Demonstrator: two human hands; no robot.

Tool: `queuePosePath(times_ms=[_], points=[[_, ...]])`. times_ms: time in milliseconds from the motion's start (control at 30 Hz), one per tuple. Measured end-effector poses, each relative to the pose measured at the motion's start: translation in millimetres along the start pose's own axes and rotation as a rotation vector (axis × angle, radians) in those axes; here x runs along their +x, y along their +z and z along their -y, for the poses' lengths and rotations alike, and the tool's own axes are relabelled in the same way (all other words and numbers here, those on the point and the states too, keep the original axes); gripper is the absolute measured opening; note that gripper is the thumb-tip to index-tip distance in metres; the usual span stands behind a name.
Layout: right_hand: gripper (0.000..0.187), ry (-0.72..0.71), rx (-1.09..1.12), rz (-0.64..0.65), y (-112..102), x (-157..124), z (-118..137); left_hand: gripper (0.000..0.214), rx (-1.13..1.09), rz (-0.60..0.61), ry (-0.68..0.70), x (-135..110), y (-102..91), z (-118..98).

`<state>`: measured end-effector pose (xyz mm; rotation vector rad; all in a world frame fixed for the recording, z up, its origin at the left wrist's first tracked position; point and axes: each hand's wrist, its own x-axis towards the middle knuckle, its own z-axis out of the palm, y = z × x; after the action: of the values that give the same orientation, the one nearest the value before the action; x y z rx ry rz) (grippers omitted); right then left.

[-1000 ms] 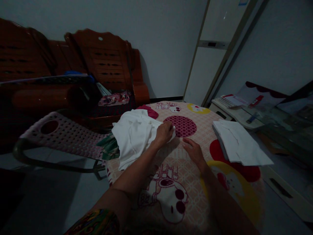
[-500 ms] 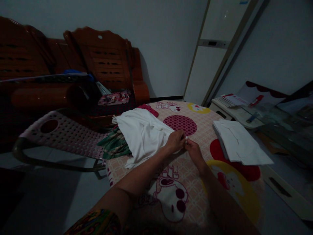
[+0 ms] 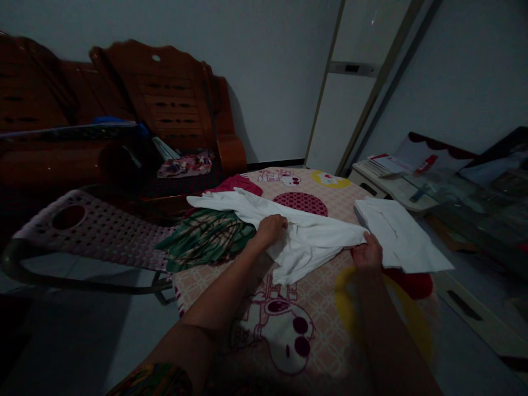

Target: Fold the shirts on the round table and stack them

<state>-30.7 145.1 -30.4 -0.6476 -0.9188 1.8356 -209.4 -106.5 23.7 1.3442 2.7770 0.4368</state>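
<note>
A white garment (image 3: 305, 236) is stretched across a round table with a patterned pink cloth (image 3: 289, 324). My left hand (image 3: 270, 228) is closed on the garment near its middle. My right hand (image 3: 367, 253) is closed on its right end, close to a folded white stack (image 3: 400, 234) at the table's right side. A green patterned cloth (image 3: 206, 236) and a dark pink cloth (image 3: 237, 184) lie under the garment's left part.
A pink perforated plastic chair (image 3: 91, 231) stands left of the table. Dark wooden chairs (image 3: 173, 104) line the back wall with a floral cloth (image 3: 183, 164) on a seat. A low white shelf with papers (image 3: 391, 176) is at the right.
Both hands met at the white garment's edge, then moved apart. My right hand pulled one end to the right, so the bunched garment is now spread and the green cloth is uncovered.
</note>
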Motion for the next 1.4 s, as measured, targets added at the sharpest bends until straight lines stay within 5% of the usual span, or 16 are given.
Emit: queuePosePath(times_ms=[100,267,467,700,900,1167,1300,1400], points=[[0.011,-0.018,-0.038,0.01,-3.4,0.5,-2.7,0.038,-0.011,0.013,-0.004,0.9,0.9,13.5],[0.012,-0.059,-0.066,0.041,0.0,-2.2,-10.4,0.061,-0.184,0.054,0.248,3.2,14.0,9.7],[0.015,-0.089,-0.071,0.042,-0.3,-2.8,-12.7,0.029,-0.226,0.055,0.365,7.9,25.1,-15.3],[0.018,-0.071,-0.047,0.002,-0.3,-1.9,-12.2,0.021,-0.249,0.212,0.328,-10.4,-30.5,-6.5],[0.015,-0.05,-0.063,-0.003,0.4,-2.2,-12.0,0.022,-0.431,0.411,0.504,-35.4,-73.0,-22.0],[0.009,-0.031,-0.069,0.013,-3.1,0.0,-12.1,0.018,-0.659,0.752,0.797,-47.7,-31.4,-76.2],[0.011,-0.035,-0.069,0.052,-3.1,0.2,-11.5,0.032,-0.816,0.959,0.93,-52.8,-21.5,-96.7],[0.011,-0.029,-0.055,0.066,-0.4,-1.7,-11.3,0.036,-0.827,0.813,0.868,-44.4,-18.4,-91.1]])
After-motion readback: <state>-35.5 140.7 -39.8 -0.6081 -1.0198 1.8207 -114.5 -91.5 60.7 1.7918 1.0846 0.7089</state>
